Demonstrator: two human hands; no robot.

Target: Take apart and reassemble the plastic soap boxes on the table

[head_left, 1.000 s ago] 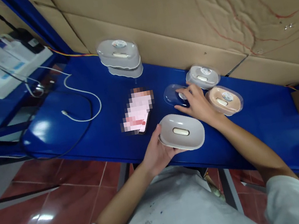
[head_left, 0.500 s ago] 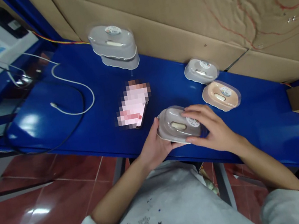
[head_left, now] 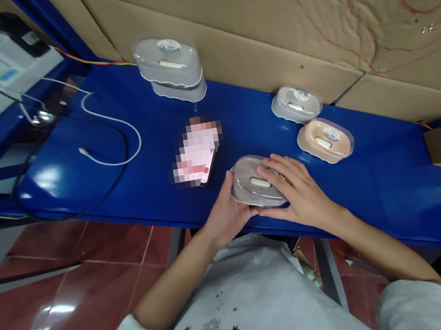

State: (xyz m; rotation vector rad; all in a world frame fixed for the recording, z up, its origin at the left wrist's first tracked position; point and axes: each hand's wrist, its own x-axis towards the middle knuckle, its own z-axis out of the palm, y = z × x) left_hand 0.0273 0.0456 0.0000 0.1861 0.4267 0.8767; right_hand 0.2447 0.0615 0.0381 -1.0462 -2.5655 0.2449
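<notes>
While in both hands [head_left: 227,215] [head_left: 309,197], oval grey dish [head_left: 244,198] under glossy clear lid [head_left: 249,167].

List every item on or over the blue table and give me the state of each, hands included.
Held grey dish: clear lid on; seal unclear
Left hand: gripping dish
Right hand: gripping lidded dish
Grey dish stack: upper one lidded
Rear grey dish: lidded
Peach dish: lidded
Smartphone: face up, screen lit
White cable: near end unplugged
Black cable: loosely curved
</notes>
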